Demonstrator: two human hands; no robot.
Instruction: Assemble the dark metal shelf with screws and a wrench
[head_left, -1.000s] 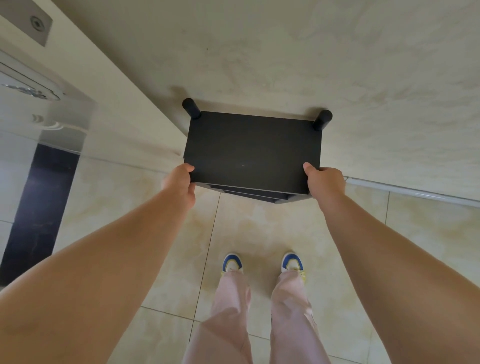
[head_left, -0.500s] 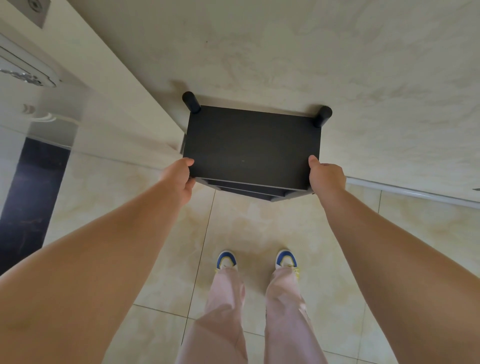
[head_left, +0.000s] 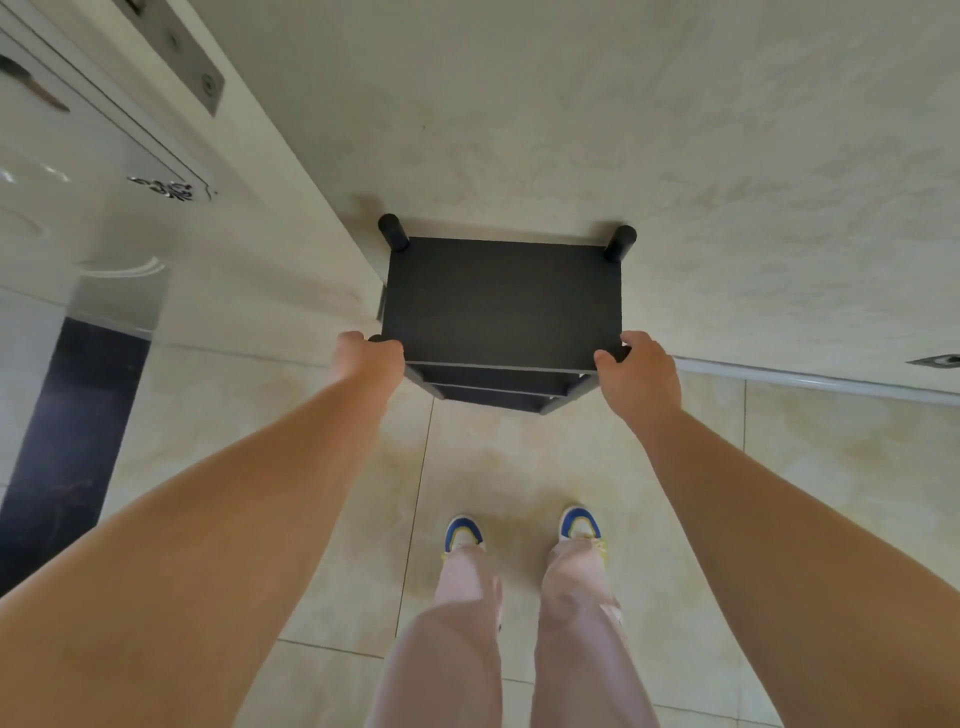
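Since 1 s ago the shelf (head_left: 501, 299) has gone further toward the wall (head_left: 571, 104), away from the feet, w/ both arms stretched out more. The back posts now look to sit right against the wall; can't tell if they actually touch. The grips moved too: fingers were under the near edge, now each hand wraps a near corner post.

Largest to smallest:
- Wall fills 12 o'clock. A door frame (head_left: 171, 57) w/ a metal plate is at 10 o'clock.
- Tiled floor (head_left: 322, 431) runs from 9 round to 3 o'clock. A dark strip (head_left: 67, 447) lies at 8 o'clock.
- Shelf sits dead centre, top board toward the camera, two lower tiers showing under its near edge. It's upright by the wall; whether its feet are on the floor is hidden.
- Shoes (head_left: 522, 530) at 6 o'clock, well apart from the shelf.
- Left hand (head_left: 371, 358) at 9 o'clock of the shelf, curled round the near-left post.
- Right hand (head_left: 641, 371) at 3 o'clock, fingers and thumb round the near-right post.

No screws or wrench in view. Judgement: assembly looks done, this is just placing it. Next prob. square it to the wall and let go.
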